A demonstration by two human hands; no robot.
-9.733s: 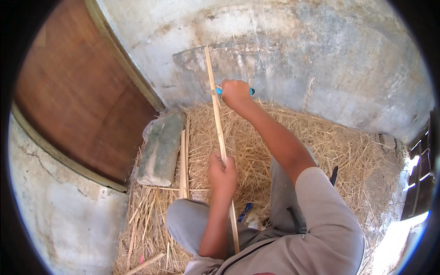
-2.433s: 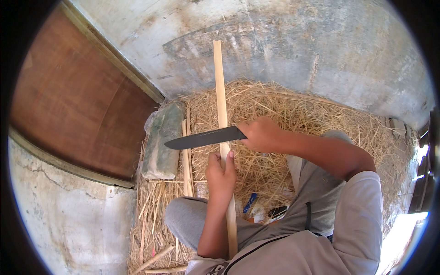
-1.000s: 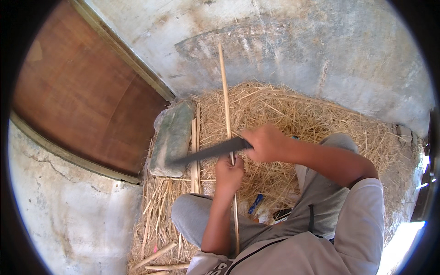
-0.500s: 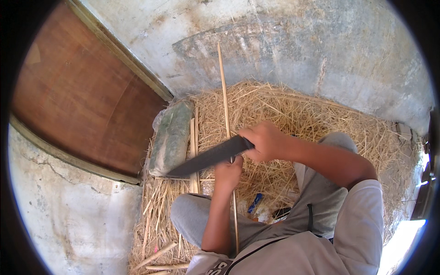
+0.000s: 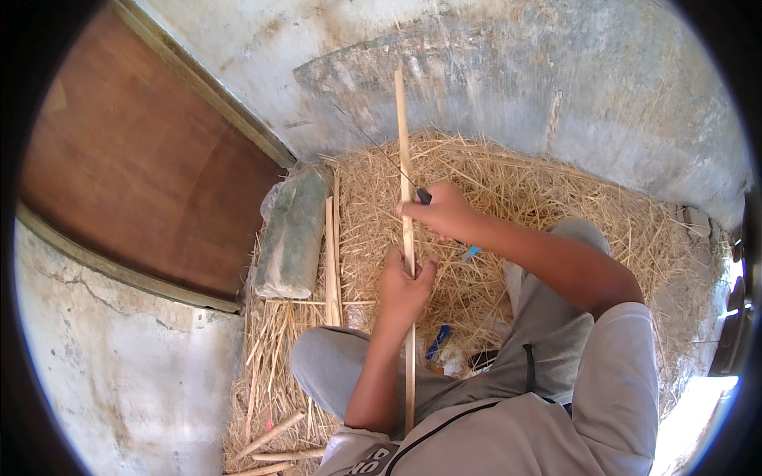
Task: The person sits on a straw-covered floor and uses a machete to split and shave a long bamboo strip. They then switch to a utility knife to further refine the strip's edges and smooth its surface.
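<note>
A long, pale strip of bamboo or wood point(image 5: 402, 127) stands nearly upright in view, running from before the wall down to my lap. Closed around its middle is my left hand point(image 5: 405, 289), thumb out to the right side. Just above, my right hand point(image 5: 446, 211) grips the dark handle of a large knife point(image 5: 371, 143), and its fingers lie against the strip. The knife's blade shows almost edge-on, a thin line slanting up and left past the strip. Part of the handle is hidden inside my right hand.
Loose straw shavings point(image 5: 476, 178) cover the floor between my legs and the wall point(image 5: 508, 87). A plastic-wrapped greenish bundle point(image 5: 294, 238) lies left, beside more strips point(image 5: 331, 270). A brown wooden panel point(image 5: 159, 159) borders the left. A small blue object point(image 5: 437, 341) lies near my lap.
The knife has swung from broadside, pointing down-left, to nearly edge-on, pointing up-left. My right hand has risen away from my left. The strip now shows a wider face and has shifted slightly right.
</note>
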